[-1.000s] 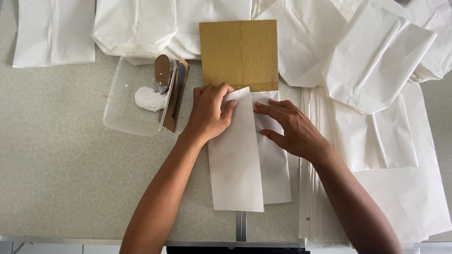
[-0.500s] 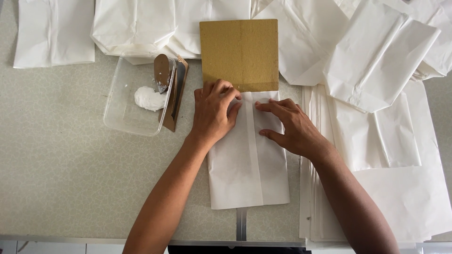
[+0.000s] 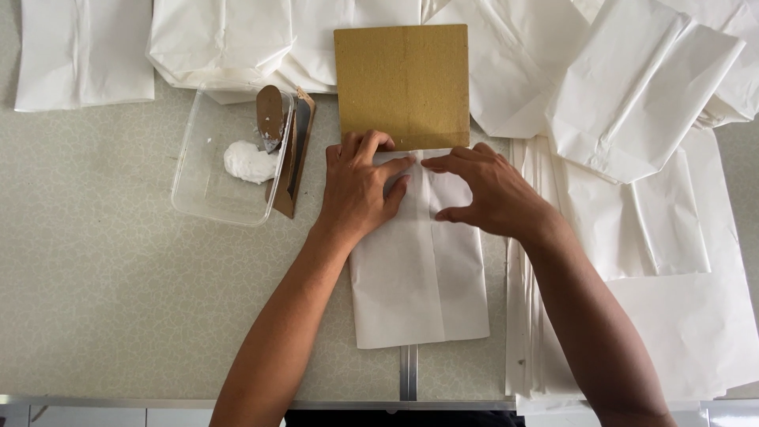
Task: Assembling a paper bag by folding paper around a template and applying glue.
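Observation:
A folded white paper sheet [image 3: 419,277] lies on the table in front of me, its two side flaps meeting along a centre seam. My left hand [image 3: 360,186] presses flat on the upper left of the sheet, fingers spread over the seam. My right hand [image 3: 490,190] rests on the upper right, fingertips touching the seam near the left hand's. The sheet's top end tucks under or against a brown cardboard board [image 3: 402,83] just beyond my hands.
A clear plastic tray [image 3: 207,182] with a lump of white paste [image 3: 247,160] and a brown spatula [image 3: 270,117] sits to the left. White paper bags [image 3: 632,87] are piled along the back and right; a stack of flat sheets [image 3: 680,316] lies at right.
The left flap, standing up a second ago, has been folded down over the sheet. Both hands moved together onto the centre seam and press it flat.

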